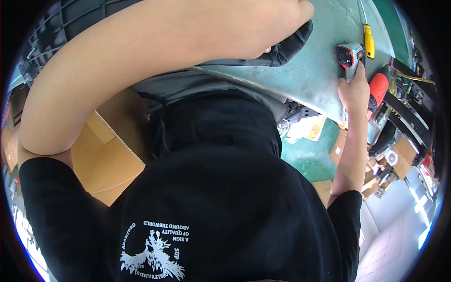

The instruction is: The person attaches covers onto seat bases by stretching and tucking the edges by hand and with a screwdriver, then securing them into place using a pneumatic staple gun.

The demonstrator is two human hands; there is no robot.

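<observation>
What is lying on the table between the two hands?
In the head view, bare green table lies between the left hand, on dark padding, and the right hand gripping a grey tool.

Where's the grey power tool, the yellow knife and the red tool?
grey power tool (350, 58): head view, on its body.
yellow utility knife (369, 41): head view, mid-handle.
red power tool (378, 87): head view, on its red casing.

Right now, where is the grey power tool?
In the head view, upper right, the grey power tool sits on the green worktable, gripped by the right hand, beside a yellow-handled tool.
</observation>
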